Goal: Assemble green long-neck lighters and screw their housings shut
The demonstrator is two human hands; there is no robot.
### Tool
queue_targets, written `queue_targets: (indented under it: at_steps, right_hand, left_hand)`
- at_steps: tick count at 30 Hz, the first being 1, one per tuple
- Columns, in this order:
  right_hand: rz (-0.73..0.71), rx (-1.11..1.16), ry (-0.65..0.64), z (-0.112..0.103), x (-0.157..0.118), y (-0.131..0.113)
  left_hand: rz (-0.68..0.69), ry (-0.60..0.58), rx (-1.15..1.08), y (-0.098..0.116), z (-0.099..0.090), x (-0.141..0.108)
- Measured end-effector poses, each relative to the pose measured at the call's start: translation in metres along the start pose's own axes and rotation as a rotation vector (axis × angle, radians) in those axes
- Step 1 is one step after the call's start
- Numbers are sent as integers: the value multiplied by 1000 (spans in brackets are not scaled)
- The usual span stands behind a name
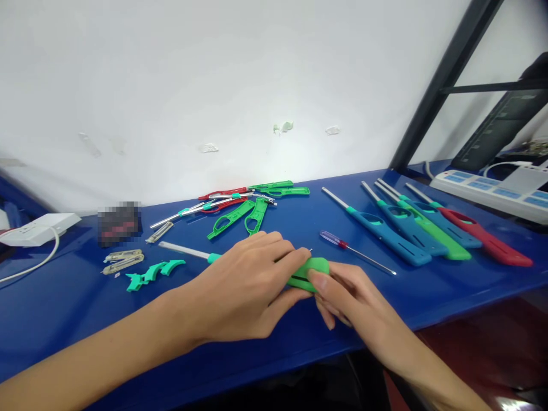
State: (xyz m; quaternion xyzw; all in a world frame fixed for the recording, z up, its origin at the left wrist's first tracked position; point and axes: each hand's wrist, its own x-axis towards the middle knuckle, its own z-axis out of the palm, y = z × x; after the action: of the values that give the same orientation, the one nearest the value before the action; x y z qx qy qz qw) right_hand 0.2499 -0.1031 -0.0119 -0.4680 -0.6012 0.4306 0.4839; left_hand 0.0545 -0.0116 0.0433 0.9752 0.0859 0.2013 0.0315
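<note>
Both my hands grip one green long-necked lighter above the front of the blue table. My left hand wraps over its middle from above, hiding most of the handle. The metal tube and teal collar stick out to the left of that hand. My right hand pinches the handle's rounded end, thumb on top and fingers beneath. A purple-handled screwdriver lies just beyond my right hand. Left of the lighter's tube are several teal triggers and clear fuel tanks.
Green handle shells, red shells and metal tubes lie in a pile by the wall. Several whole lighters in blue, green and red lie at the right. A power strip sits behind them. A white box with a cable is at far left.
</note>
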Motion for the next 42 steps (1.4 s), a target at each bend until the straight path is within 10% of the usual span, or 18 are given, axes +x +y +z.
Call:
queue_targets:
  at_steps: [14,22,34,42]
  right_hand:
    - [-690,-851,277,6,-5,5]
    - [-839,-1152,340,-10,-5,6]
    - [-749,-1181,322,-18,-7,9]
    - [-189,-344,49,-17,-13,-1]
  left_hand:
    - [-17,-191,149,-7,-10,2]
    - [-195,-409,-75,-2,-26,2]
    - [-298,-172,-329,4,-26,4]
    - [-413,-119,-545,9,-30,10]
